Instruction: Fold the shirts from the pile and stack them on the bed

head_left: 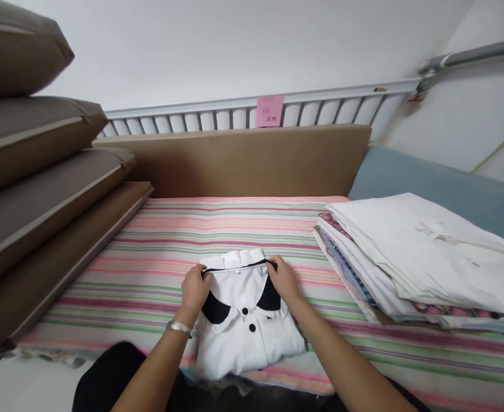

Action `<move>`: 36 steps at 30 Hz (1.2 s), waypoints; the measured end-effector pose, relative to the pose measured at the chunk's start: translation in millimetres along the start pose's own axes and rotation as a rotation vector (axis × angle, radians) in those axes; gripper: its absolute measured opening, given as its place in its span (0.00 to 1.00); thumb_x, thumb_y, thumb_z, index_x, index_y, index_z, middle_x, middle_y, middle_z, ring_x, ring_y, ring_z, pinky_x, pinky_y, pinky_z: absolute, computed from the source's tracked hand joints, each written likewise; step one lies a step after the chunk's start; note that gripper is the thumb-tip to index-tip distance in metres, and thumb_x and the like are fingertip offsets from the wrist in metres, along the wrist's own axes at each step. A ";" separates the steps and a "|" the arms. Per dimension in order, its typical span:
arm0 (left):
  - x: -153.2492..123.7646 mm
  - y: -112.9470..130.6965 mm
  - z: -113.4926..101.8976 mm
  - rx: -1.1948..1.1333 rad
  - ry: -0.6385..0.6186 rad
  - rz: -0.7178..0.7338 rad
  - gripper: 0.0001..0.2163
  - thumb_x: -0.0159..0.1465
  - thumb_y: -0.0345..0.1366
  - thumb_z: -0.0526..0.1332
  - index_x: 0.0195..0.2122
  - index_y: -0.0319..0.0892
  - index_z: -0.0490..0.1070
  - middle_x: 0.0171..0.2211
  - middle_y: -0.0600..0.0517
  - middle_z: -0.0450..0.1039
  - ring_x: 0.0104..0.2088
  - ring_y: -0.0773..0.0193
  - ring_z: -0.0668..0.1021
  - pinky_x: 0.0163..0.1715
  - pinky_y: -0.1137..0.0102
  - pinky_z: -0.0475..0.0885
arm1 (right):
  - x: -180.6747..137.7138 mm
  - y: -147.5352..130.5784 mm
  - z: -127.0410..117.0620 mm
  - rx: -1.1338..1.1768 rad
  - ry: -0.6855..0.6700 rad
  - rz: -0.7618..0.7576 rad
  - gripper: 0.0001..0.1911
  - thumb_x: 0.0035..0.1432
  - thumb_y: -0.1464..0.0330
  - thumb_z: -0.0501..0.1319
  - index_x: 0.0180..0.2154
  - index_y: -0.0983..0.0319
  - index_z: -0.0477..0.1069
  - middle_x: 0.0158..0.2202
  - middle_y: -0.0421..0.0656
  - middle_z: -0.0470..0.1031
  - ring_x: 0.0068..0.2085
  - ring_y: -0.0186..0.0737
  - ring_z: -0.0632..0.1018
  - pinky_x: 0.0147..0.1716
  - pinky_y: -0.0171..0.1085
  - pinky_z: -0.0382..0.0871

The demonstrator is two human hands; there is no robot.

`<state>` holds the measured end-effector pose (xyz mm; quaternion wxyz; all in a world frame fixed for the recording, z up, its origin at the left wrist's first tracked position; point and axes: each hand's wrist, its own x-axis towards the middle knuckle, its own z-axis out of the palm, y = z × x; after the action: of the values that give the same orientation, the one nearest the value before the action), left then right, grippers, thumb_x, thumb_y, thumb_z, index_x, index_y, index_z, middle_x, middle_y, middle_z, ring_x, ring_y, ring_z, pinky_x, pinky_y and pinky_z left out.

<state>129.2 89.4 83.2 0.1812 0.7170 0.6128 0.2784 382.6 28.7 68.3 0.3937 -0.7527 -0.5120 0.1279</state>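
Stacked brown cushions (41,189) lean at my far left, beside the striped bedsheet (149,257). My left hand (195,289), silver bangle (178,327) at the wrist, is pinched closed on the left end of the collar's black-trimmed edge. Between my hands the folded white blouse (247,337) lies flat on the sheet, close in front of me, buttons up. My right hand (283,278) is pinched closed on the collar's right end. I judge that an even, gentle pull from both sides would set the neckline straight without rumpling the fold. A pile of folded clothes (428,257) sits well apart, right.

Bare forearms (149,372); silver bangle (180,327) on left grip's (195,290) wrist; black clothing (106,377) at lap.
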 end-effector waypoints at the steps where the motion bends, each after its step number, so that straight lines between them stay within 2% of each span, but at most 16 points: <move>1: -0.4 0.0 2.6 0.004 0.011 -0.019 0.16 0.57 0.37 0.55 0.46 0.38 0.67 0.44 0.41 0.73 0.47 0.52 0.73 0.48 0.59 0.66 | 1.7 -2.3 4.9 -0.053 -0.004 0.021 0.10 0.57 0.65 0.52 0.38 0.59 0.69 0.37 0.43 0.77 0.39 0.42 0.76 0.38 0.37 0.66; 3: -11.5 -0.6 4.9 0.030 0.061 -0.007 0.22 0.59 0.38 0.55 0.54 0.37 0.62 0.54 0.39 0.66 0.56 0.50 0.67 0.54 0.55 0.62 | 4.1 -6.1 11.9 -0.144 -0.026 0.054 0.11 0.58 0.66 0.52 0.40 0.59 0.70 0.37 0.43 0.77 0.38 0.42 0.76 0.38 0.37 0.66; 6: -51.0 0.3 5.0 0.117 0.123 0.169 0.24 0.62 0.40 0.52 0.59 0.40 0.55 0.63 0.40 0.54 0.63 0.50 0.55 0.59 0.51 0.54 | 4.4 -8.6 15.3 -0.197 -0.046 0.030 0.13 0.59 0.66 0.52 0.44 0.60 0.69 0.41 0.45 0.77 0.43 0.43 0.76 0.42 0.38 0.66; 9: -95.8 5.6 7.7 0.197 0.053 0.372 0.25 0.64 0.43 0.50 0.62 0.45 0.52 0.65 0.44 0.48 0.65 0.50 0.50 0.59 0.48 0.54 | -4.4 -6.8 10.4 -0.175 0.018 -0.078 0.20 0.60 0.63 0.51 0.51 0.65 0.66 0.51 0.52 0.71 0.52 0.47 0.71 0.51 0.44 0.63; 12: -119.3 12.1 14.6 0.256 -0.008 0.433 0.26 0.63 0.44 0.51 0.63 0.48 0.51 0.65 0.44 0.48 0.65 0.47 0.49 0.58 0.47 0.57 | -28.8 -3.2 -0.6 -0.178 0.130 -0.190 0.25 0.61 0.60 0.49 0.56 0.67 0.61 0.58 0.56 0.62 0.60 0.50 0.62 0.57 0.50 0.56; 15: -120.5 16.0 23.6 0.292 -0.015 0.427 0.26 0.63 0.45 0.52 0.62 0.48 0.53 0.65 0.42 0.50 0.65 0.44 0.50 0.57 0.46 0.58 | -63.9 -1.5 -8.4 -0.204 0.131 -0.267 0.27 0.63 0.59 0.46 0.58 0.67 0.59 0.62 0.56 0.57 0.63 0.50 0.56 0.59 0.52 0.52; 18: -116.2 17.0 33.8 0.319 -0.031 0.439 0.26 0.62 0.47 0.52 0.61 0.47 0.54 0.65 0.41 0.49 0.64 0.43 0.51 0.57 0.45 0.57 | -94.8 -3.1 -4.1 -0.277 0.018 -0.278 0.28 0.63 0.57 0.45 0.60 0.65 0.57 0.64 0.52 0.53 0.65 0.48 0.53 0.60 0.51 0.50; 21: -116.2 15.9 43.1 0.341 -0.032 0.443 0.26 0.63 0.46 0.52 0.62 0.45 0.54 0.64 0.39 0.49 0.64 0.44 0.51 0.57 0.44 0.56 | -110.8 -4.4 9.3 -0.351 -0.104 -0.232 0.31 0.62 0.55 0.47 0.62 0.63 0.54 0.65 0.50 0.50 0.65 0.49 0.51 0.61 0.51 0.48; 26: -118.7 11.9 51.0 0.354 -0.039 0.456 0.26 0.63 0.45 0.51 0.62 0.45 0.53 0.65 0.39 0.48 0.65 0.44 0.50 0.58 0.44 0.55 | -113.6 -1.4 25.4 -0.434 -0.178 -0.194 0.32 0.61 0.53 0.47 0.62 0.63 0.55 0.64 0.50 0.51 0.65 0.49 0.52 0.61 0.52 0.42; 36: -114.0 11.8 56.1 0.319 -0.065 0.437 0.25 0.63 0.45 0.51 0.60 0.44 0.57 0.64 0.38 0.51 0.64 0.44 0.53 0.58 0.43 0.52 | -114.2 -4.4 29.4 -0.464 -0.164 -0.196 0.31 0.61 0.54 0.48 0.60 0.63 0.58 0.63 0.50 0.55 0.64 0.49 0.54 0.61 0.51 0.42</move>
<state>162.5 -19.9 26.3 0.0210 0.8602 0.4737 0.1876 311.5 -56.5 28.1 0.1782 -0.7568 -0.6282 0.0291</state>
